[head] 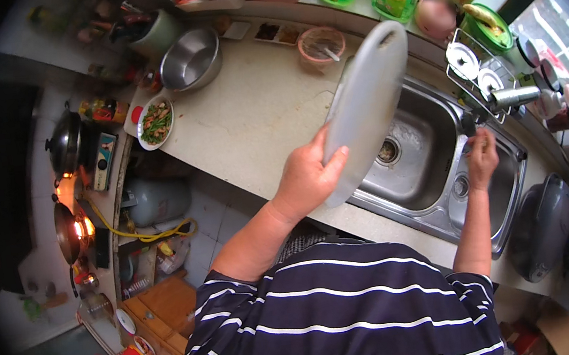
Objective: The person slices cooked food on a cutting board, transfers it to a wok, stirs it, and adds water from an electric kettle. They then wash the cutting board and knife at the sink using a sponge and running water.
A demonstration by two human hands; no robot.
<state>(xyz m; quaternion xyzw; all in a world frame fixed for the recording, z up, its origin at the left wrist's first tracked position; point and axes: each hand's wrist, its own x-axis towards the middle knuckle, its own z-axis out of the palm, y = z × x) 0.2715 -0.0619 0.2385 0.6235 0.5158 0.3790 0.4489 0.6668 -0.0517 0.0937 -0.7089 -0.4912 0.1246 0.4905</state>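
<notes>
My left hand (313, 171) grips the near edge of a pale oval cutting board (373, 99), which is tilted up on edge between the counter and the sink. A slot-shaped handle hole shows at the board's far end. My right hand (482, 155) is raised over the right side of the stainless-steel double sink (433, 208), at the dark faucet (468, 124); its fingers are bent, and whether they grip the faucet is unclear. The larger basin (427, 161) has a drain with some debris in it. Part of this basin is hidden behind the board.
On the counter (256, 112) stand a steel bowl (192, 59), a plate of food (155, 122) and a pink-rimmed tub (321, 49). A wire rack (481, 76) holds lids behind the sink. Lit burners (84, 228) with pans are at the left; a dark basin (540, 227) stands at the right.
</notes>
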